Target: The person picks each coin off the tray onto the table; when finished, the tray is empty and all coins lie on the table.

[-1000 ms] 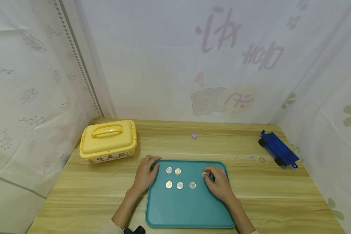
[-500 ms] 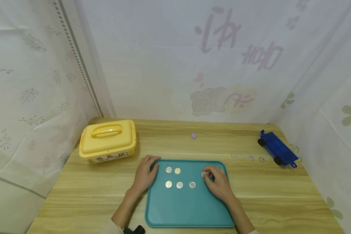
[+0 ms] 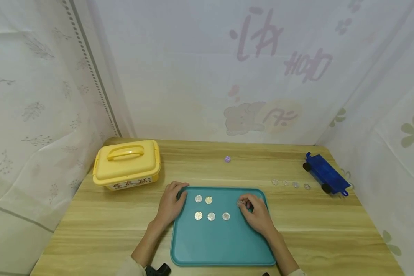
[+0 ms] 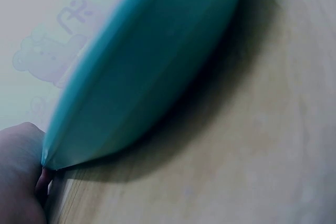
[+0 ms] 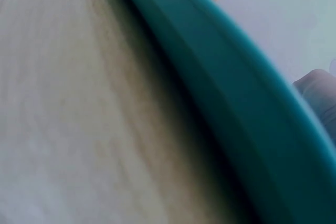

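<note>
My left hand (image 3: 170,205) grips the upper left corner of a teal tray (image 3: 224,245). In the left wrist view a finger shows below the tray's rim. Over the tray's upper right part, my right hand (image 3: 257,216) pinches a coin (image 3: 240,202) between thumb and fingers; it appears tilted, partly covered by them. To its left, flat coins lie in two rows. The upper row has a silvery coin (image 3: 198,198) and a golden coin (image 3: 208,200); below are a pale gold coin (image 3: 198,216) and two silvery coins (image 3: 211,216).
Several clear discs (image 3: 285,183) lie in a line on the wooden table (image 3: 100,234), beside a blue toy cart (image 3: 326,174). A small purple block (image 3: 227,159) sits behind the tray. At the back left stands a yellow lidded box (image 3: 127,163) with a handle.
The coin in my right fingertips has tipped from facing the camera to a steeper tilt. My left hand and the laid-out coins keep their places; the head view shifts slightly.
</note>
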Demonstrator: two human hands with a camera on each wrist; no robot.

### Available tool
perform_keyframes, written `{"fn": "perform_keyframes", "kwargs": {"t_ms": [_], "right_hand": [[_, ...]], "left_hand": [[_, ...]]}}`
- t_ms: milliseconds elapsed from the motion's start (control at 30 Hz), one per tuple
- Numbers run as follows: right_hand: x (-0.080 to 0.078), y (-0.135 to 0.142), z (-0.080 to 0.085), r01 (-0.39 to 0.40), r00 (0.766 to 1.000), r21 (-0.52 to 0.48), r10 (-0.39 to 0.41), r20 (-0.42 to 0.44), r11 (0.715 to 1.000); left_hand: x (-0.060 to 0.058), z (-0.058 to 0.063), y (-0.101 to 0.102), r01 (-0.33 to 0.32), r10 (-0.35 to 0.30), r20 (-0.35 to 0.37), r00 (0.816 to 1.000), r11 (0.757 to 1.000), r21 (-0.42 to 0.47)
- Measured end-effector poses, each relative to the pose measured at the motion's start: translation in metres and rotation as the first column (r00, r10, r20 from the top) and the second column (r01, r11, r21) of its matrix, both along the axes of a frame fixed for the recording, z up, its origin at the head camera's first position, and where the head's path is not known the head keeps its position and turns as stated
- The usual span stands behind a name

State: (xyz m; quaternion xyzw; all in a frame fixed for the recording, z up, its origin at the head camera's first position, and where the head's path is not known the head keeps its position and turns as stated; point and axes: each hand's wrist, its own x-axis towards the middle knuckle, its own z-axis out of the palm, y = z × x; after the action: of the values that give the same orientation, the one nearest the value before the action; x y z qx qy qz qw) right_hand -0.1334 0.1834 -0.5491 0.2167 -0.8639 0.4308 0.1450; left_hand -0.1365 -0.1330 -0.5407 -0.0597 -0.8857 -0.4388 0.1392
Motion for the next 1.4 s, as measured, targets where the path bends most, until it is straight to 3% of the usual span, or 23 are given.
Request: {"fn": "perform_keyframes", "kwargs": {"t_ms": [233,333,567,800,933,1200,1400], "right_hand": [[0.0,-0.002,0.01,-0.037,0.988,-0.084,0.049,0.147,0.996],[-0.002,0.002,0.022,-0.004,0.982,-0.07,0.017,0.19,0.998],[-0.022,0.029,0.043,0.092,0.976,-0.033,-0.084,0.201,0.995],[-0.049,0.065,0.037,0.148,0.972,-0.07,-0.133,0.193,0.986],[-0.058,0.077,0.035,0.182,0.956,-0.042,-0.167,0.24,0.982],[-0.065,0.08,0.034,0.161,0.919,0.106,-0.188,0.346,0.981],[-0.072,0.073,0.027,0.151,0.929,0.136,-0.187,0.318,0.979]], "left_hand": [[0.0,0.0,-0.002,-0.011,0.011,-0.002,1.0,1.0,-0.005],[0.0,0.0,-0.002,-0.001,0.001,0.003,1.0,1.0,0.001],[0.0,-0.003,-0.001,0.0,0.0,0.013,1.0,1.0,0.005],[0.001,-0.001,-0.001,-0.005,0.005,0.011,1.0,1.0,0.001],[0.001,0.0,-0.001,-0.004,0.004,0.014,1.0,1.0,0.006],[0.005,0.0,0.002,-0.009,0.008,0.019,1.0,1.0,0.003],[0.002,0.001,0.001,-0.009,0.009,0.009,1.0,1.0,-0.008]]}}
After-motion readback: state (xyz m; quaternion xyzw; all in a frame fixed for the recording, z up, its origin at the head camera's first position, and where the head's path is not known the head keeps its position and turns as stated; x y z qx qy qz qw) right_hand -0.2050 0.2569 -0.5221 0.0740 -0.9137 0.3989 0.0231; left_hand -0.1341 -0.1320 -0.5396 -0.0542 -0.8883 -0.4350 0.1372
